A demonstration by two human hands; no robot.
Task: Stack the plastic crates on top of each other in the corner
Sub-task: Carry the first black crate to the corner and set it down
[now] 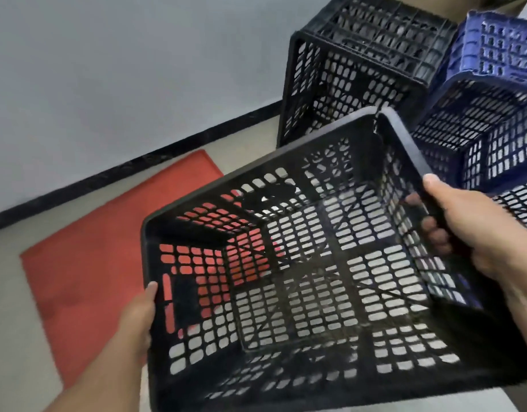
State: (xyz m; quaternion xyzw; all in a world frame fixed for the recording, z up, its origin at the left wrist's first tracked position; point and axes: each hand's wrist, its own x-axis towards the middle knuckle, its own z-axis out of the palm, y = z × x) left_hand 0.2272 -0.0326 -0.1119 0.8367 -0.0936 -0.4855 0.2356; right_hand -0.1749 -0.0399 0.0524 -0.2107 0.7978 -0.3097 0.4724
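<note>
Hands grip a black crate (301,263) by opposite rims, left hand (137,316) and right hand (476,230), above a red mat (87,263), near an overturned black crate (360,63) and blue crates (488,108).

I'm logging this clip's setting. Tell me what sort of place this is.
Probably a plain indoor room or storage corner, not a kitchen or shop floor. A bare pale wall with a dark baseboard, a red mat on a light floor, and stacked plastic crates suggest so.
</note>
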